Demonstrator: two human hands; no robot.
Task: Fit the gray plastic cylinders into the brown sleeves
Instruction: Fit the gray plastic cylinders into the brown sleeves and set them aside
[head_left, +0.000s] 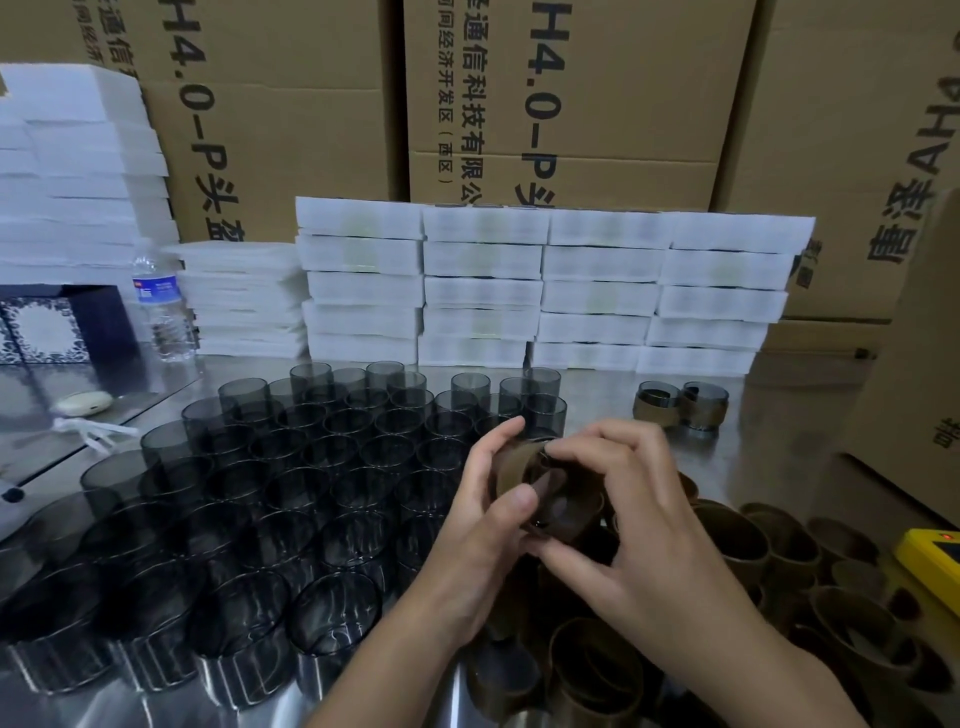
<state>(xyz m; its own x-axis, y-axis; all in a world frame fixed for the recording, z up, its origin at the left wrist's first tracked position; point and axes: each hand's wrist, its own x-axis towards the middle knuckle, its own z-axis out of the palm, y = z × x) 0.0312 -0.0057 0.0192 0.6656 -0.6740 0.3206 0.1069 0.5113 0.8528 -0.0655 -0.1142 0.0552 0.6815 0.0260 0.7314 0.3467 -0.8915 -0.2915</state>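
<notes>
Both hands meet above the table's middle around one brown sleeve (524, 470) with a gray cylinder (553, 506) partly inside it. My left hand (485, 512) grips the sleeve from the left, thumb across its front. My right hand (639, 514) holds the sleeve and cylinder from the right, fingertips on the top rim. Several gray plastic cylinders (291, 467) stand upright in rows to the left. Loose brown sleeves (737, 551) lie heaped at the lower right. Two fitted pairs (680, 405) stand at the back right.
Stacks of white foam trays (545, 291) line the back of the metal table (769, 447), with cardboard boxes (561, 93) behind. A water bottle (161, 306) and a dark patterned box (47, 327) stand at the left. A yellow device (930, 561) lies at the right edge.
</notes>
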